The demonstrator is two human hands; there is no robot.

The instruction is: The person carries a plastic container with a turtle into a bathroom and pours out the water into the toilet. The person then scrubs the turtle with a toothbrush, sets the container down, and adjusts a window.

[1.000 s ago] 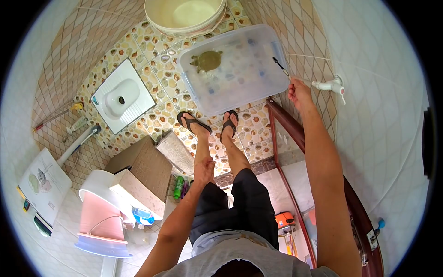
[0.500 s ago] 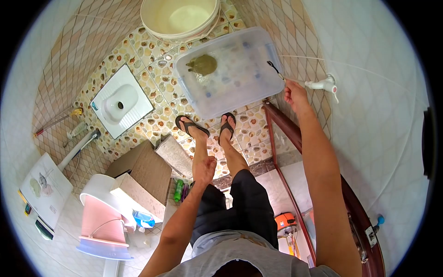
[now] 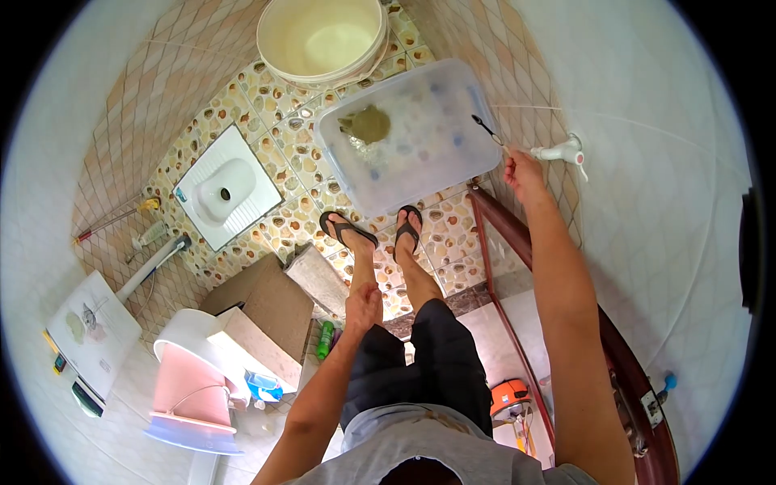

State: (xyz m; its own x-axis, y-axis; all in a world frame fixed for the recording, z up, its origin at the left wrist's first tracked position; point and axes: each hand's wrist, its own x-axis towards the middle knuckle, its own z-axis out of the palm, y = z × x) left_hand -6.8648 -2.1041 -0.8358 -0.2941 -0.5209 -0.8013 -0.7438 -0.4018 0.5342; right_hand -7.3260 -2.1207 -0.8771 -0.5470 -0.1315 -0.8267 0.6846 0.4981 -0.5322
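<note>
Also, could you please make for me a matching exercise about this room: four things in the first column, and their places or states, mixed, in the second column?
Column one
1. Turtle
2. Right hand
3. Squat toilet
4. Tap

Column two
A. set into the patterned floor
B. inside the clear plastic tub
C. fixed at the wall, with a small red mark
D. holding a thin tool with a dark head

Right pairs: 1-B, 2-D, 3-A, 4-C

Two sandals [image 3: 408,234], one turtle [image 3: 369,125], one black-headed tool [image 3: 483,124], one clear tub [image 3: 432,174], one tap [image 3: 566,151]
</note>
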